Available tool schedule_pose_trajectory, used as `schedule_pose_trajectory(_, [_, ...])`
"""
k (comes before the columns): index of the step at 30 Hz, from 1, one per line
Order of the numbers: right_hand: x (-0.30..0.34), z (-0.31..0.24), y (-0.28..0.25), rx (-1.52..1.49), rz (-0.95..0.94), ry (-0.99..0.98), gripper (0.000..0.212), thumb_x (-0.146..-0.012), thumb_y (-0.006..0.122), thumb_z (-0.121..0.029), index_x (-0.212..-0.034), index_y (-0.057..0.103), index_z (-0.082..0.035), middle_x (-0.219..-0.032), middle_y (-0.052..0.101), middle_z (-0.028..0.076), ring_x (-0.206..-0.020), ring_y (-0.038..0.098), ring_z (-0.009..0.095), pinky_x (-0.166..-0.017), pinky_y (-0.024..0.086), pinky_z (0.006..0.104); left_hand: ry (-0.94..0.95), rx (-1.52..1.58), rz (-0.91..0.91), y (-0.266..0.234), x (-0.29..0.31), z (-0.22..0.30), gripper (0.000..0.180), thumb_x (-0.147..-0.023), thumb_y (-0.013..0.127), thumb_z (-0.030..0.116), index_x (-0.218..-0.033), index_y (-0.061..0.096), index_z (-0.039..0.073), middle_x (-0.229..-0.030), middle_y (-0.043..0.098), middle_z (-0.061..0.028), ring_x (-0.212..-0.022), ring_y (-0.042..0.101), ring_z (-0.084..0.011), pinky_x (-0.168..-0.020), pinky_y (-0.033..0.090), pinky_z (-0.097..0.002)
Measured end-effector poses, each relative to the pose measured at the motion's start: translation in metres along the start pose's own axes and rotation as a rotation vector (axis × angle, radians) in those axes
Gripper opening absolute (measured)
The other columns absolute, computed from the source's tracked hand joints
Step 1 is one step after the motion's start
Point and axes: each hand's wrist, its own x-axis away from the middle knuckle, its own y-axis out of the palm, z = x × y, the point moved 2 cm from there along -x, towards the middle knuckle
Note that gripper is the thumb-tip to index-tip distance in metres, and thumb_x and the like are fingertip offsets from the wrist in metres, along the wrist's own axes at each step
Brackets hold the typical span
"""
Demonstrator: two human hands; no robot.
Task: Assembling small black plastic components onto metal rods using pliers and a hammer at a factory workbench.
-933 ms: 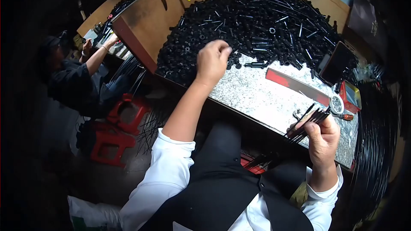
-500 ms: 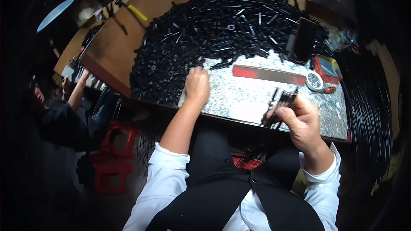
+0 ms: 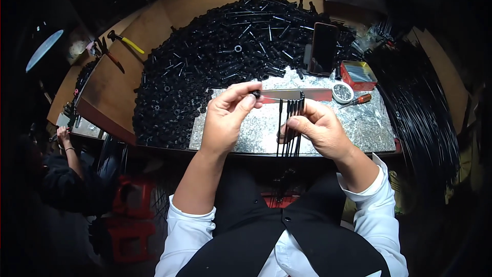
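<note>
My left hand (image 3: 223, 123) pinches a small black part (image 3: 255, 94) between thumb and fingertips; its exact shape is mostly covered. In my right hand (image 3: 324, 132) several slim black rods (image 3: 290, 141), resembling umbrella ribs, stand side by side with their lower ends hanging down. A thin bright wire (image 3: 270, 97) runs from the black part to the upper ends of the rods. Both hands are over the pale speckled worktop (image 3: 246, 136). Behind the hands lies a flat red and grey bar (image 3: 320, 94), partly hidden.
A big heap of black parts (image 3: 205, 51) fills the back and left of the table. Farther right are a phone (image 3: 324, 48), a red box (image 3: 359, 78), a white cup (image 3: 342, 92), a screwdriver (image 3: 362, 99) and long black rods (image 3: 420, 118). Pliers (image 3: 125, 42) lie at the left.
My left hand has left the edge of the heap and come up beside my right hand, now pinching the small black part. The right-hand rods have moved left and stand more upright.
</note>
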Motion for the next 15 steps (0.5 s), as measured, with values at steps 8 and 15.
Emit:
schedule_pose_trajectory(8, [-0.004, 0.002, 0.005, -0.066, -0.103, 0.031, 0.023, -0.093, 0.053, -0.009, -0.112, 0.056, 0.003, -0.086, 0.065, 0.010, -0.078, 0.066, 0.019, -0.073, 0.054, 0.0310, 0.051, 0.148, -0.065, 0.016, 0.010, 0.018, 0.028, -0.089, 0.058, -0.001, -0.116, 0.058, -0.003, -0.111, 0.063, -0.0136, -0.090, 0.063, -0.0154, -0.082, 0.052, -0.0275])
schedule_pose_trajectory(15, [-0.004, 0.003, 0.005, -0.072, -0.109, 0.022, 0.018, -0.094, 0.056, -0.014, -0.101, 0.056, 0.002, -0.084, 0.064, 0.007, -0.075, 0.063, 0.013, -0.070, 0.052, 0.0280, 0.123, 0.212, -0.102, 0.024, 0.009, 0.019, 0.027, -0.086, 0.059, -0.004, -0.113, 0.060, -0.003, -0.114, 0.060, -0.0126, -0.098, 0.060, -0.0160, -0.087, 0.050, -0.0277])
